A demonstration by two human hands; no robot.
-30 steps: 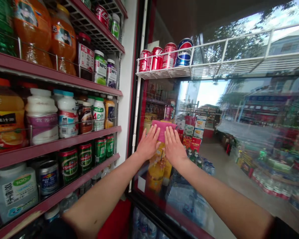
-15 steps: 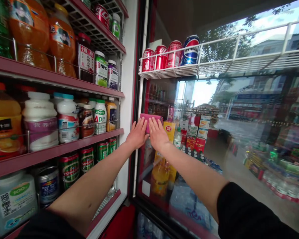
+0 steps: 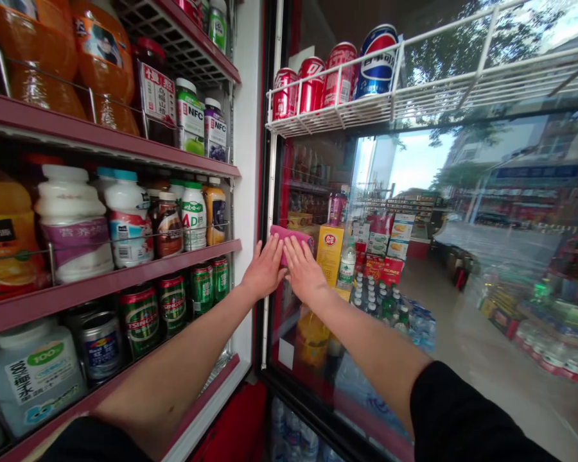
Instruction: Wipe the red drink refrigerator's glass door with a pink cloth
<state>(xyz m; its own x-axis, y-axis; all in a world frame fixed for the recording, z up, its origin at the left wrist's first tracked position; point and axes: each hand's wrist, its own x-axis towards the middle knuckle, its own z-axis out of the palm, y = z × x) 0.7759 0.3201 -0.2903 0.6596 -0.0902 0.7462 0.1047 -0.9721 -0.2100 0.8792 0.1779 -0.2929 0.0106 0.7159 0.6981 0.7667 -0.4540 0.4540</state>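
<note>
A folded pink cloth [image 3: 293,239] lies against the inner face of the glass door [image 3: 414,173], near the door's hinge-side frame. My left hand [image 3: 264,268] is flat on the cloth's left part, fingers stretched out and pointing up. Beside it, my right hand [image 3: 304,266] presses the cloth with straight fingers laid flat. The two hands nearly touch at the thumbs. Both palms face the glass and hide the lower part of the cloth; neither hand grips it.
Left of my arms, fridge shelves [image 3: 187,256] hold bottles and cans. Above my hands, a white wire rack [image 3: 327,119] on the door carries red cans [image 3: 311,85] and a blue Pepsi can [image 3: 376,63]. A yellow carton [image 3: 328,250] and bottles show through the glass.
Both hands still press the cloth to the glass, at nearly the same place by the door frame. The view has shifted, with the shelves and rack sitting higher and somewhat closer.
</note>
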